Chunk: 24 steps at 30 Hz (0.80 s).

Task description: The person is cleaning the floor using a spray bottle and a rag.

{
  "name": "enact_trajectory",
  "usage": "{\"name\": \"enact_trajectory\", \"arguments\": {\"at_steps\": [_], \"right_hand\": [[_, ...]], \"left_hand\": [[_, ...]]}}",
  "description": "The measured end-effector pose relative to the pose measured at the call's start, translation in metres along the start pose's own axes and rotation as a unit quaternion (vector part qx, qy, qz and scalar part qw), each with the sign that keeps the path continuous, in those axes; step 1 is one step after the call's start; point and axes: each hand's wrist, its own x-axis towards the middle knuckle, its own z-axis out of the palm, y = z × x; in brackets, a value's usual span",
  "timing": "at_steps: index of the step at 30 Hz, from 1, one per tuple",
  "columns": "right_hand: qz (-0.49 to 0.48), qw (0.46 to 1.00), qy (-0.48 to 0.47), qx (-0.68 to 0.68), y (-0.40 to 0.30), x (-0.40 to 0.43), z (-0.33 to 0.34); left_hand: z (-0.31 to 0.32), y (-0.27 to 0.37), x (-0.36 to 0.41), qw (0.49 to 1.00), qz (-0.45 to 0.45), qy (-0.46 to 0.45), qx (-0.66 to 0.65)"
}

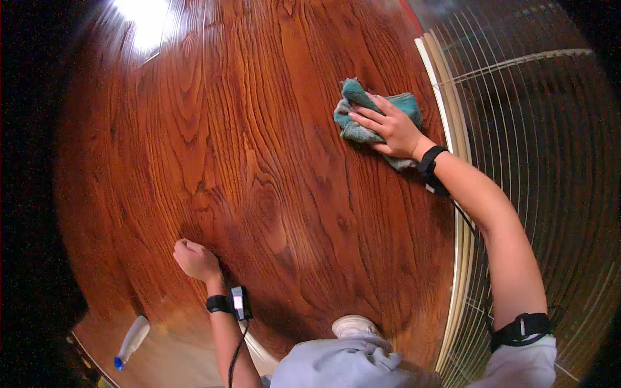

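A teal and grey cloth lies bunched on a glossy reddish-brown wood-grain surface, near its right edge. My right hand presses on the cloth, fingers spread over it and pointing left. Lower left, my left hand is curled over the same surface, holding nothing visible; its fingertips are hidden. Both wrists wear black straps, with small devices and cables beside them.
A white bottle with a blue tip lies at the lower left. Along the right runs a pale edge strip, with thin parallel wires over a dark area beyond. A light-coloured shoe shows at bottom centre.
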Motion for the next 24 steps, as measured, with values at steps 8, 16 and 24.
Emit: {"name": "enact_trajectory", "arguments": {"at_steps": [8,16,24], "right_hand": [[0.028,0.995,-0.044,0.086,-0.077,-0.078,-0.009],[-0.075,0.973,-0.156,0.152,-0.202,-0.187,-0.003],[-0.184,0.958,-0.165,0.144,-0.109,-0.120,-0.015]], "left_hand": [[-0.010,0.044,-0.007,0.980,0.052,0.058,-0.185],[-0.044,0.049,-0.081,0.936,0.256,0.004,-0.241],[-0.050,0.015,-0.111,0.957,0.198,-0.066,-0.200]]}}
